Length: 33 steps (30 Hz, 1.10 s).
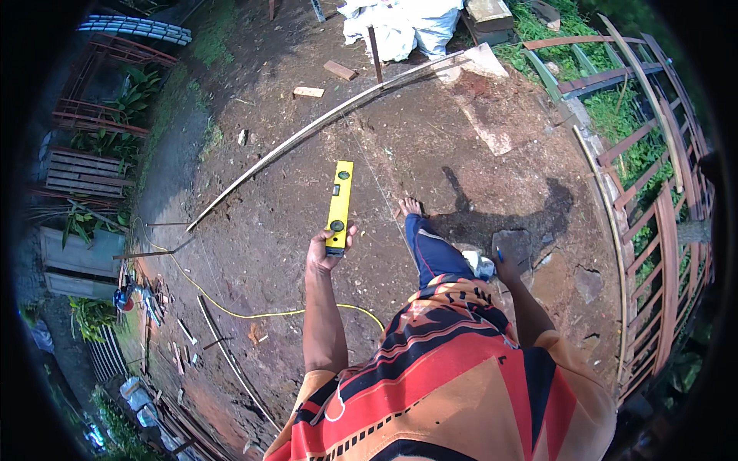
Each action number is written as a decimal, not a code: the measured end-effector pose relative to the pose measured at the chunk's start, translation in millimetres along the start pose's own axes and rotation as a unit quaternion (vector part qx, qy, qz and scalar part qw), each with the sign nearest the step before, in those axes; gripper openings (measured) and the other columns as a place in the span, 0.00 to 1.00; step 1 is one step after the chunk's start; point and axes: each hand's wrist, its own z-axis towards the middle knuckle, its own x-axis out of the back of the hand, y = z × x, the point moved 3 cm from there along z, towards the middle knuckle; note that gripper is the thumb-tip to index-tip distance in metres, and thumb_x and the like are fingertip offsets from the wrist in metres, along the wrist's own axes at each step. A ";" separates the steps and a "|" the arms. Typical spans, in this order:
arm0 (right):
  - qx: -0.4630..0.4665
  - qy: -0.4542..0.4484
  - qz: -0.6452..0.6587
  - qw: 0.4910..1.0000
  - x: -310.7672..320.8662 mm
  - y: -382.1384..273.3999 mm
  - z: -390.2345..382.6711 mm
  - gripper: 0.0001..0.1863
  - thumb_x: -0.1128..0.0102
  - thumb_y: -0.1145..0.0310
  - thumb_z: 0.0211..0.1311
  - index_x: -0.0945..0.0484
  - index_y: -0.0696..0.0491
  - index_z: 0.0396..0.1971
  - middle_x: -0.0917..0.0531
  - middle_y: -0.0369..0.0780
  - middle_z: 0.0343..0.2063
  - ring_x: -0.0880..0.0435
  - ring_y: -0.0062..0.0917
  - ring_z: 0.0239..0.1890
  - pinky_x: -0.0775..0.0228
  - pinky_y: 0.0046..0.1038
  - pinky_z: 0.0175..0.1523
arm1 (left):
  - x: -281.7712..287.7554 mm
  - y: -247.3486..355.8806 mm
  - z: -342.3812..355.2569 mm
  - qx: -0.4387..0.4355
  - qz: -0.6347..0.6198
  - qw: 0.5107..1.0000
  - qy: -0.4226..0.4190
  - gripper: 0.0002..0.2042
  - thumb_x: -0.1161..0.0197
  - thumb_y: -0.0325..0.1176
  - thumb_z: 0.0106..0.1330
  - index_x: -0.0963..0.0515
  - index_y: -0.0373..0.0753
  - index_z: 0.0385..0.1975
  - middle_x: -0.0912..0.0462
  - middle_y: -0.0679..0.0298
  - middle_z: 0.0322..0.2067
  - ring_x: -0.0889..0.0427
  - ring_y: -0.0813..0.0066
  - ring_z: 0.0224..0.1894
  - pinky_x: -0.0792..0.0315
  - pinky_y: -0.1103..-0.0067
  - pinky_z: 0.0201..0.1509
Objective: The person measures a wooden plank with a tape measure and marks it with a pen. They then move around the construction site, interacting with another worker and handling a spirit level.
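Observation:
In my left hand is a yellow spirit level, gripped near its dark lower end. The level is held out above the ground and points away from me, with round and square vial windows along it. My right hand hangs by my right hip, its fingers closed on a slim blue-tipped thing that looks like a pen or pencil. Beside that hand is a white and grey bundle, too unclear to name. My bare foot stands on the soil next to a thin string line.
A long pale board on edge crosses the ground ahead, near a stake. Bricks and white sacks lie beyond. A yellow hose or cable curves at left, near scattered tools. Wooden framing lines the right.

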 end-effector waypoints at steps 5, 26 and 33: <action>0.006 -0.058 -0.021 0.998 2.2 -133.2 108.5 0.27 0.51 0.45 0.71 0.19 0.57 0.31 0.18 0.52 0.26 0.17 0.50 0.34 0.30 0.48 0.38 | -31.5 93.5 67.7 0.023 0.024 0.999 0.022 0.33 0.39 0.29 0.55 0.36 0.23 0.63 0.25 0.44 0.58 0.21 0.49 0.57 0.17 0.67 0.51; -0.369 0.213 0.324 0.845 -110.2 -577.2 163.8 0.18 0.47 0.56 0.75 0.17 0.55 0.40 0.36 0.25 0.17 0.40 0.10 0.20 0.49 0.20 0.25 | 123.6 371.4 419.0 0.310 -0.002 0.882 0.355 0.18 0.54 0.43 0.79 0.29 0.30 0.43 0.21 0.57 0.30 0.23 0.74 0.22 0.28 0.84 0.19; -0.357 0.099 0.364 0.854 -207.3 -673.3 234.9 0.13 0.48 0.62 0.77 0.17 0.54 0.42 0.34 0.24 0.18 0.40 0.09 0.22 0.50 0.20 0.27 | 206.4 370.9 562.8 0.288 0.039 0.876 0.385 0.13 0.55 0.35 0.74 0.29 0.30 0.38 0.26 0.58 0.26 0.29 0.76 0.19 0.40 0.83 0.14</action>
